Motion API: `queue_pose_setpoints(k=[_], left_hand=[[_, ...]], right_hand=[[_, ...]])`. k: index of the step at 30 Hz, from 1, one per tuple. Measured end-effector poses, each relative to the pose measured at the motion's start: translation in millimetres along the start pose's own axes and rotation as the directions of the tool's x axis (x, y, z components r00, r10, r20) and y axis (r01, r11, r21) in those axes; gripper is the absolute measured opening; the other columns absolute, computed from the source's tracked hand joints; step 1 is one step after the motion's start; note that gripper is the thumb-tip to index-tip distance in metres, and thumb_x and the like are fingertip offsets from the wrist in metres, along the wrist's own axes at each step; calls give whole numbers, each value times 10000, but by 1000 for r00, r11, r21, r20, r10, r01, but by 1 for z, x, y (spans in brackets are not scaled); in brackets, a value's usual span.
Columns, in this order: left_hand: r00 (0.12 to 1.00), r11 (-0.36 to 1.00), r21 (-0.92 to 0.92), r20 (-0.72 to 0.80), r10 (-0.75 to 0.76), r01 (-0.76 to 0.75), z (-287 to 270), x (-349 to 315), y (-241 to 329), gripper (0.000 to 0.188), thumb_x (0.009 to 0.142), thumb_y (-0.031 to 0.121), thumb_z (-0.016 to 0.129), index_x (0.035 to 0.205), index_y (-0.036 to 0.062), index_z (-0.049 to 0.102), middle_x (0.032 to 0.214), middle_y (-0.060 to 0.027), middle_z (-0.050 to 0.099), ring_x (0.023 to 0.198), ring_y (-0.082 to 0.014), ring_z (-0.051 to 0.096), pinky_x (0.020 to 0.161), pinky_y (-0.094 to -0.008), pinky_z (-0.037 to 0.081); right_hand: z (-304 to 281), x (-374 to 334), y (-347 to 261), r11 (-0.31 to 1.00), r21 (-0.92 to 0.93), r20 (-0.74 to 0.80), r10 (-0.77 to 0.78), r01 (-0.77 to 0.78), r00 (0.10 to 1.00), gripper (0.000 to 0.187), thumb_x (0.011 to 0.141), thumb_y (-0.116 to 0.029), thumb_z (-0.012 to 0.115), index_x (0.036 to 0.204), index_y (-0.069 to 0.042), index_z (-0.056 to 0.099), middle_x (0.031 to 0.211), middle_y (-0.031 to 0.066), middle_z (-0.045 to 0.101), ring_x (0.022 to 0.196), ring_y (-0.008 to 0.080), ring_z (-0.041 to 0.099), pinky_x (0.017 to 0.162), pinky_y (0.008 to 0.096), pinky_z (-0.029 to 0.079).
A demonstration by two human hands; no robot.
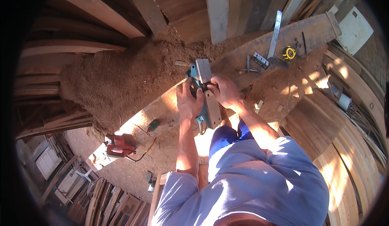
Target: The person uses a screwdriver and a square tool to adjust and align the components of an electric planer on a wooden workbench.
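Observation:
A teal electric hand planer (pixel 213 109) is turned so that its flat metal sole faces up toward me. My left hand (pixel 189 101) is wrapped round the left side of its body, thumb near the middle. On the other side, my right hand (pixel 227 91) has its fingers bent in at the dark cutter slot between the two sole plates. Whether those fingertips pinch a small part there is hidden. A T-shaped wrench (pixel 248 67) and a small metal piece with several round bolts or holes (pixel 261 60) lie on a wooden plank (pixel 316 32) to the right.
Further along the plank are a metal square (pixel 276 33) and a yellow tape measure (pixel 289 53). At left, a red power tool (pixel 120 145) with a cord and a green object (pixel 153 125) rest on the ground. Sawdust (pixel 117 76) covers the floor; boards (pixel 219 11) lean beyond.

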State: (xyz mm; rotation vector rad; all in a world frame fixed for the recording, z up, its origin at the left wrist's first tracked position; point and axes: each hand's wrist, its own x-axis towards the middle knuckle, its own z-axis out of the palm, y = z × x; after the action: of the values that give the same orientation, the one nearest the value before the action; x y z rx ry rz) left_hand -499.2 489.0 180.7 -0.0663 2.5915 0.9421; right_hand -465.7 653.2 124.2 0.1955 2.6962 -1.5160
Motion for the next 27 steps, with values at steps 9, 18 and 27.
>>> queue_pose_setpoints(k=[9, 18, 27], left_hand=[[998, 999, 7, -33, 48, -48, 3, -1, -6, 537, 889, 232, 634, 1384, 52, 529, 1196, -233, 552, 1066, -405, 617, 916, -486, 526], [998, 999, 3, -44, 48, -48, 6, 0, -10, 535, 890, 245, 630, 1385, 70, 532, 1163, -228, 554, 1045, -401, 625, 904, -493, 526], [998, 999, -9, -37, 52, -52, 7, 0, -9, 530, 886, 225, 635, 1381, 65, 535, 1187, -233, 552, 1053, -414, 619, 919, -496, 524]], right_hand=[[-2, -5, -7, 999, 2, 49, 51, -51, 997, 83, 897, -95, 694, 932, -50, 634, 927, 172, 662, 943, 430, 623, 767, 522, 491], [-4, -5, -4, 999, -15, 50, 50, -49, 997, 95, 876, -34, 664, 960, -45, 620, 920, 201, 649, 909, 434, 628, 754, 520, 487], [-5, -2, -6, 985, -22, 168, 172, -171, 971, 135, 874, -36, 667, 996, -31, 611, 975, 213, 656, 939, 445, 630, 760, 537, 485]])
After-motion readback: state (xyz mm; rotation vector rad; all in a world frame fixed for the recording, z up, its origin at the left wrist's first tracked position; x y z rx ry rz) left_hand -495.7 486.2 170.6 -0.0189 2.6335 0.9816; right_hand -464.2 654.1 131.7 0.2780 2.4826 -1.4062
